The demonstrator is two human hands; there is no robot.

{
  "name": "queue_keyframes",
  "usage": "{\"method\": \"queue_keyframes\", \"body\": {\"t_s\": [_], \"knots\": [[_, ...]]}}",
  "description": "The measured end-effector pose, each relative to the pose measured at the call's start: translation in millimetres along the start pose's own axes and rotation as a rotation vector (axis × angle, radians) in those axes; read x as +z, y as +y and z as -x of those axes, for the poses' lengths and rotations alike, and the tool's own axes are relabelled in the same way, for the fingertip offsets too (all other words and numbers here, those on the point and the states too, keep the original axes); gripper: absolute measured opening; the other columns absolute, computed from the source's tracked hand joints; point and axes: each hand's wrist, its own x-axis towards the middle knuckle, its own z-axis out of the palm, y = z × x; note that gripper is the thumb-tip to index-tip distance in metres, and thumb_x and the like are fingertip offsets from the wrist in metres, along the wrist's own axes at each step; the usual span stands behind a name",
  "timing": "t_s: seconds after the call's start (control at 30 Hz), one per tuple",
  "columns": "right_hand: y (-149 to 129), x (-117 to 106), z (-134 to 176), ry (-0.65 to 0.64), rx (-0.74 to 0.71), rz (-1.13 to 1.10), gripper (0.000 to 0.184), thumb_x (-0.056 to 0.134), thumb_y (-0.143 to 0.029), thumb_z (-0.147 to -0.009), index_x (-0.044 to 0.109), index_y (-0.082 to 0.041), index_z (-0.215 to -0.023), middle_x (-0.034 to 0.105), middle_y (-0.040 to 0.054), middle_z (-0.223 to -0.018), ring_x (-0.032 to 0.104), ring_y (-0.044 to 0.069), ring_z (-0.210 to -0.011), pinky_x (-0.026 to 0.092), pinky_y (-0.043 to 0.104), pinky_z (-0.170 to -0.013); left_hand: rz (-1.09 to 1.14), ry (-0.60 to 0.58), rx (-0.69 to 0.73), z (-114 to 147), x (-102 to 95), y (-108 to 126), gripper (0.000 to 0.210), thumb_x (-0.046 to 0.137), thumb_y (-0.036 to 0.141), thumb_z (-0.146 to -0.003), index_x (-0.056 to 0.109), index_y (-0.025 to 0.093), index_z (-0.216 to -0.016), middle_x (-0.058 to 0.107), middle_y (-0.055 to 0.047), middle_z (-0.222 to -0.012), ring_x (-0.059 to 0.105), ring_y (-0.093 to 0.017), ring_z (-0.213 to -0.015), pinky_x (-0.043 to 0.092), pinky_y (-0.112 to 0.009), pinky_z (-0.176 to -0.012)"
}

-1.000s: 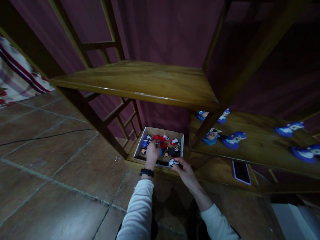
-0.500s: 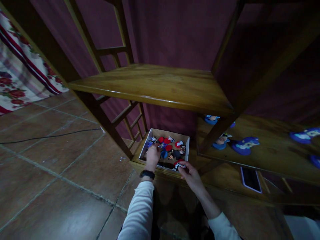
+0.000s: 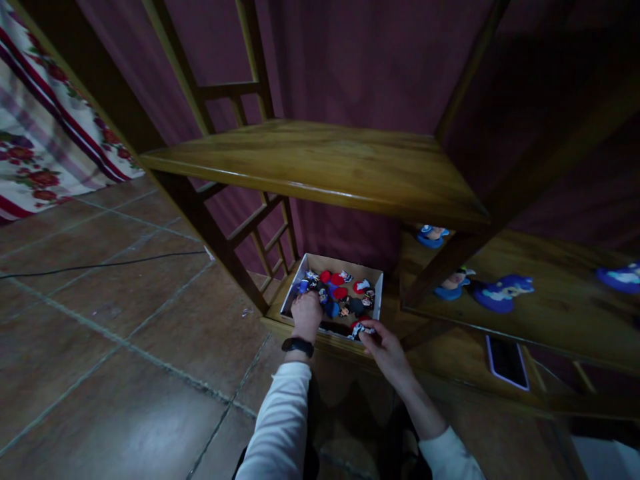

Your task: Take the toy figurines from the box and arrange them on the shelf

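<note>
Loads of figurines (image 3: 341, 293) are in the box (image 3: 381, 293), one piece (image 3: 361, 329) isn't let go yet (right hand (image 3: 387, 353) pinching it, near-right corner), left hand (image 3: 307, 313) inside, can't tell its grip.

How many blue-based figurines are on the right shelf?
4 visible: one figurine left of the brown wooden post, two right of it, one far right; others may be hidden.

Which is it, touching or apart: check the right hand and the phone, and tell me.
Apart: the head view shows a stretch of wooden shelf between the right hand and the phone.
</note>
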Motion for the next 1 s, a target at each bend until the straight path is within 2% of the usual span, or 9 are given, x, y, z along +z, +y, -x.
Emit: {"method": "queue_keyframes", "body": {"t_s": [0.07,0.13,0.23,0.3,0.4,0.73,0.83,0.9,1.0], "knots": [[-2.0,-0.5,-0.5,0.016,-0.022,0.022,0.032,0.06,-0.043,-0.071,0.062,-0.022,-0.096,0.064,0.0021,-0.079,0.057,0.017,-0.07,0.049,0.028,-0.059,0.06,-0.06,-0.005,-2.3,-0.1,0.7,0.02,0.062,0.005,-0.065,0.054,0.019,-0.054,0.045,-0.001,-0.052,0.058,-0.023,-0.077,0.04,-0.038,-0.083],[-4.3,0.0,-1.3,0.032,-0.033,0.053,0.032,0.06,-0.042,-0.072,0.062,-0.021,-0.096,0.064,0.0021,-0.078,0.057,0.017,-0.07,0.048,0.028,-0.06,0.042,-0.175,0.041,-0.1,6.4,4.0,0.018,0.064,0.002,-0.062,0.059,0.02,-0.061,0.051,-0.003,-0.059,0.058,-0.021,-0.077,0.041,-0.035,-0.082],[-6.2,1.5,-2.8,0.048,-0.036,0.093,0.031,0.058,-0.042,-0.073,0.063,-0.022,-0.096,0.064,0.0024,-0.079,0.058,0.017,-0.07,0.048,0.028,-0.061,-0.149,-0.331,0.165,9.6,20.4,9.9,0.022,0.059,0.003,-0.066,0.064,0.021,-0.078,0.062,-0.008,-0.089,0.054,-0.023,-0.095,0.039,-0.034,-0.089],[-5.8,2.1,-3.6,0.05,-0.04,0.112,0.031,0.058,-0.042,-0.073,0.063,-0.022,-0.097,0.065,0.0026,-0.081,0.058,0.017,-0.071,0.048,0.028,-0.062,-0.316,-0.34,0.206,16.7,27.6,12.3,0.023,0.051,0.005,-0.073,0.064,0.019,-0.086,0.058,-0.012,-0.107,0.048,-0.025,-0.108,0.037,-0.037,-0.093],[-4.3,1.6,-3.7,0.047,-0.036,0.12,0.032,0.059,-0.043,-0.072,0.063,-0.023,-0.097,0.066,0.0029,-0.082,0.058,0.018,-0.071,0.048,0.028,-0.061,-0.437,-0.346,0.209,22.2,32.6,12.2,0.027,0.043,0.006,-0.078,0.063,0.018,-0.091,0.052,-0.015,-0.119,0.046,-0.026,-0.112,0.036,-0.039,-0.095],[-2.1,-7.7,-3.3,0.05,-0.044,0.113,0.032,0.06,-0.043,-0.071,0.063,-0.023,-0.097,0.066,0.002,-0.082,0.058,0.018,-0.071,0.047,0.028,-0.063,-0.348,-0.328,0.224,20.4,32.3,11.6,0.024,0.047,0.004,-0.074,0.065,0.018,-0.082,0.059,-0.016,-0.105,0.05,-0.027,-0.107,0.034,-0.04,-0.096],[-1.1,-10.3,-4.7,0.067,-0.053,0.133,0.032,0.06,-0.042,-0.072,0.063,-0.022,-0.097,0.066,0.0018,-0.082,0.057,0.017,-0.07,0.046,0.028,-0.062,-0.24,-0.249,0.176,21.7,26.1,20.6,0.021,0.054,0.001,-0.069,0.066,0.016,-0.079,0.062,-0.017,-0.095,0.051,-0.03,-0.106,0.032,-0.045,-0.096],[-1.5,-10.9,-5.2,0.085,-0.073,0.134,0.032,0.059,-0.041,-0.072,0.063,-0.022,-0.097,0.065,0.0015,-0.079,0.056,0.016,-0.067,0.045,0.027,-0.063,-0.057,-0.203,0.094,23.8,18.6,29.1,0.023,0.06,0.001,-0.065,0.066,0.016,-0.082,0.064,-0.013,-0.087,0.055,-0.03,-0.1,0.034,-0.047,-0.094],[-4.9,-10.0,-5.0,0.102,-0.119,0.086,0.032,0.06,-0.04,-0.072,0.062,-0.021,-0.099,0.064,0.0011,-0.079,0.056,0.015,-0.068,0.045,0.027,-0.065,0.417,-0.293,-0.106,31.8,3.6,42.2,0.023,0.068,0.01,-0.065,0.067,0.015,-0.088,0.065,-0.008,-0.079,0.06,-0.023,-0.084,0.045,-0.041,-0.085]]}}
